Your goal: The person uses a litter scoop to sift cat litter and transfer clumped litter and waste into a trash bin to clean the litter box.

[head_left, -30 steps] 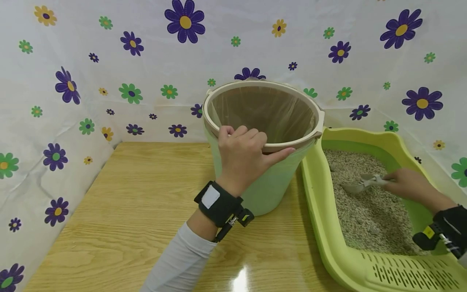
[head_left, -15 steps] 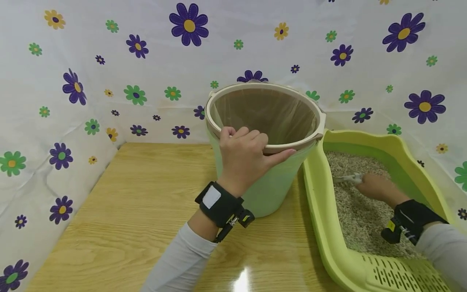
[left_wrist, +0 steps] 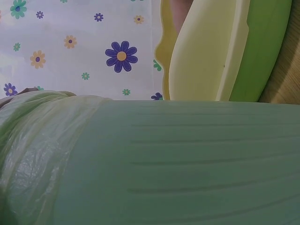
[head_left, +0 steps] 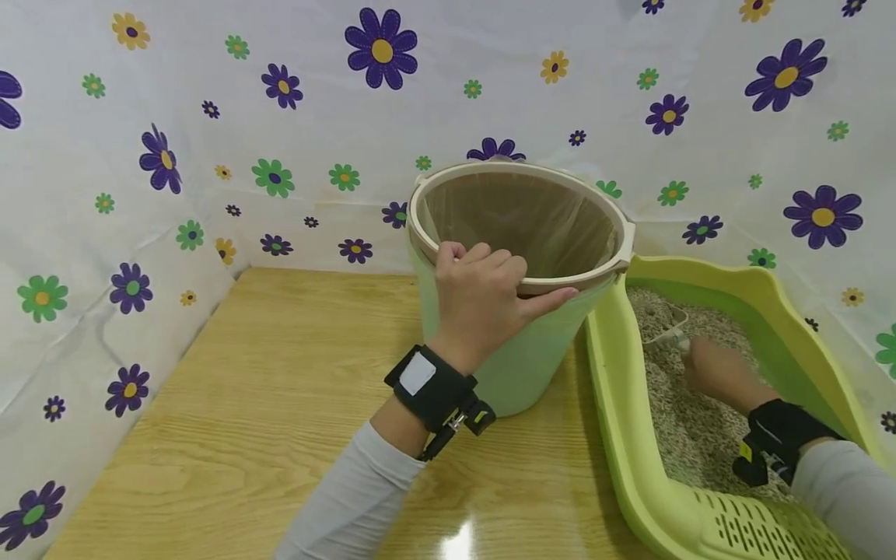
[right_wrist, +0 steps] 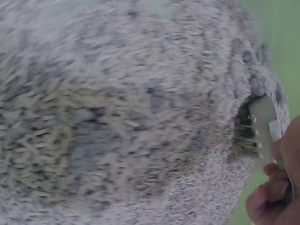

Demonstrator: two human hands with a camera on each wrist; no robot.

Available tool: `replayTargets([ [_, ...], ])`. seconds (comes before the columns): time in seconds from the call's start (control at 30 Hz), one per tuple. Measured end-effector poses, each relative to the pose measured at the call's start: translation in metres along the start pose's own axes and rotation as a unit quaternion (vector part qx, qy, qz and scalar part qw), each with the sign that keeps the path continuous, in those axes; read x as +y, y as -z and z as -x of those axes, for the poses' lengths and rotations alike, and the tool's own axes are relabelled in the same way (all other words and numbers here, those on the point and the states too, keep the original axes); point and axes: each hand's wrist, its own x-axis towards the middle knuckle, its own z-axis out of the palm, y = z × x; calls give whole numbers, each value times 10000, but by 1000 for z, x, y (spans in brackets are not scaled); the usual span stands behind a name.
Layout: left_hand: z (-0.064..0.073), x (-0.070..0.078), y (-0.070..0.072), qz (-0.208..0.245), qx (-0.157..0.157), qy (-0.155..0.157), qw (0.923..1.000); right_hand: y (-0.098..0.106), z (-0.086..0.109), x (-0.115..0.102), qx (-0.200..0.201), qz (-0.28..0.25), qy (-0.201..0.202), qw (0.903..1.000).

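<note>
My left hand [head_left: 483,303] grips the near rim of a pale green trash can [head_left: 507,365], fingers over the beige rim ring [head_left: 623,249] and thumb along its outside. A thin clear bag lines the can; in the left wrist view the bag [left_wrist: 47,140] folds down over the can's ribbed wall. My right hand [head_left: 721,377] holds a light grey litter scoop [head_left: 670,338] by its handle, at the left side of a yellow-green litter box [head_left: 612,420]. Pellet litter [right_wrist: 140,122] fills the box, and in the right wrist view the scoop's slotted head [right_wrist: 263,117] is partly sunk in it.
The can stands on a wooden table [head_left: 280,404], left of the litter box and near it. A slotted step [head_left: 763,525] forms the box's near end. Behind and to the left hangs a white flower-print sheet [head_left: 301,132].
My right hand has moved left with the scoop, from the middle of the litter to the box's left side, and the scoop has turned. The left hand keeps its grip on the rim.
</note>
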Motion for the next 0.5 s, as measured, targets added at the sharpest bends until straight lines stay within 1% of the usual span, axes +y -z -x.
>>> replayTargets([
  [0.07,0,1,1,6,36,9,10000,2,-2,0,-15,-233,0,9997],
  [0.13,0,1,1,-9,65,22,10000,3,-5,0,-186,-643,-46,9977],
  [0.2,0,2,2,-20,68,32,10000,3,-7,-1,-400,-1114,-231,9927],
  [0.3,1,3,2,14,64,30,10000,5,-8,-2,-667,-1742,-594,9807],
  [0.37,0,3,2,55,67,30,10000,6,-7,-1,-735,-1946,-742,9753],
  [0.4,0,3,2,71,66,34,9999,8,-6,0,-742,-2026,-750,9736],
  [0.5,-1,3,1,100,53,50,9999,10,-1,3,-729,-2061,-642,9737],
])
